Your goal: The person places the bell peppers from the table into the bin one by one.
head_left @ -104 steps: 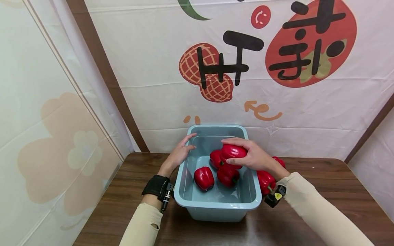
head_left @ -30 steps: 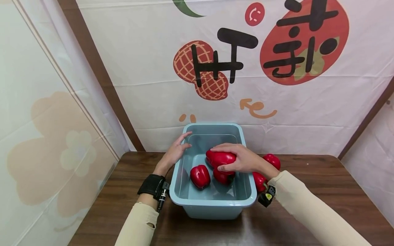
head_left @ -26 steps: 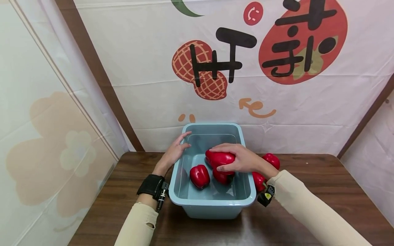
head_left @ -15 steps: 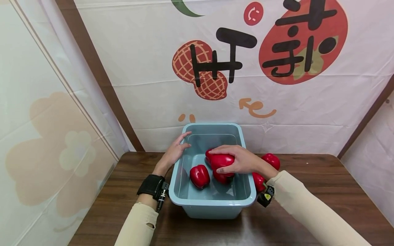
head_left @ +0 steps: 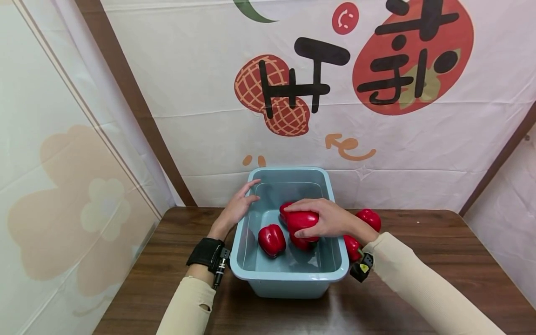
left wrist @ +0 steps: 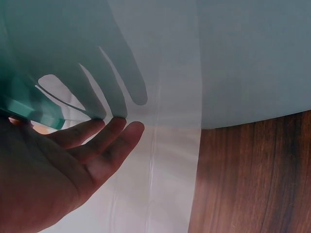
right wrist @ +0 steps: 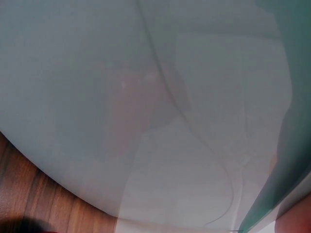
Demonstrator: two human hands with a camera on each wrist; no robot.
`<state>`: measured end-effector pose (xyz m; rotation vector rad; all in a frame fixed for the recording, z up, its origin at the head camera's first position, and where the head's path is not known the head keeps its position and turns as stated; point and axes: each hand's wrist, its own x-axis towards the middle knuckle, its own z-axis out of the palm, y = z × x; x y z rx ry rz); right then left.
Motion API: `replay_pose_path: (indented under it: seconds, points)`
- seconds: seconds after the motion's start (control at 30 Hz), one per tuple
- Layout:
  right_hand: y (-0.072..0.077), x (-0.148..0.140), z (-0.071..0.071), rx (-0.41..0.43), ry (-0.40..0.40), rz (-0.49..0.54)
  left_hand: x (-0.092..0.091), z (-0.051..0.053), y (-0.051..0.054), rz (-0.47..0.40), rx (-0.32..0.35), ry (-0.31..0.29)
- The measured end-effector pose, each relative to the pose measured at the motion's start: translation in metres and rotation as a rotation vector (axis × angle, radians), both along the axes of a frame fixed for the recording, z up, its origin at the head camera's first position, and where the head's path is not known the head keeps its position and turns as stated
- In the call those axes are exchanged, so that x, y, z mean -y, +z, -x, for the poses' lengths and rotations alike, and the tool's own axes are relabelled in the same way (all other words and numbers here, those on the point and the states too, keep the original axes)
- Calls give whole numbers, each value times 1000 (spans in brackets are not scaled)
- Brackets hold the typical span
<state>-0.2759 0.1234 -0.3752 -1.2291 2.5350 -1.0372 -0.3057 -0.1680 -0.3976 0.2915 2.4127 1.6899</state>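
The light blue bin (head_left: 289, 278) stands on the wooden table. My left hand (head_left: 237, 208) is at its left rim, fingers extended and thumb apart; in the left wrist view, fingertips of the left hand (left wrist: 82, 165) touch the outer wall. Inside the bin, my right hand (head_left: 324, 217) grips a glossy red bell pepper (head_left: 302, 220) from above, over other peppers. One red pepper (head_left: 285, 211) shows behind it, and another (head_left: 303, 242) is partly hidden below. A separate red pepper (head_left: 272, 240) lies to the left on the bin floor. The bin wall (right wrist: 194, 145) fills most of the right wrist view.
Right of the bin, two red peppers lie on the table (head_left: 435, 260), one farther back (head_left: 369, 219) and one (head_left: 352, 247) partly hidden by the bin and right wrist. A printed white cloth (head_left: 201, 116) hangs behind the table.
Since the earliest frame, my right hand has moved the held pepper slightly left and lower in the bin. Over the last second that pepper has turned slightly. My left hand has stayed at the rim.
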Motion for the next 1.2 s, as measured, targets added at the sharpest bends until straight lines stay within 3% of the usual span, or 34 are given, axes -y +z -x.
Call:
replay_pose_path:
  seconds: [0.5, 1.2]
  points:
    - [0, 0, -1, -16, 7, -29, -1, 0, -2, -6, -12, -6]
    - [-1, 0, -4, 10, -17, 13, 0, 0, -1, -11, -13, -5]
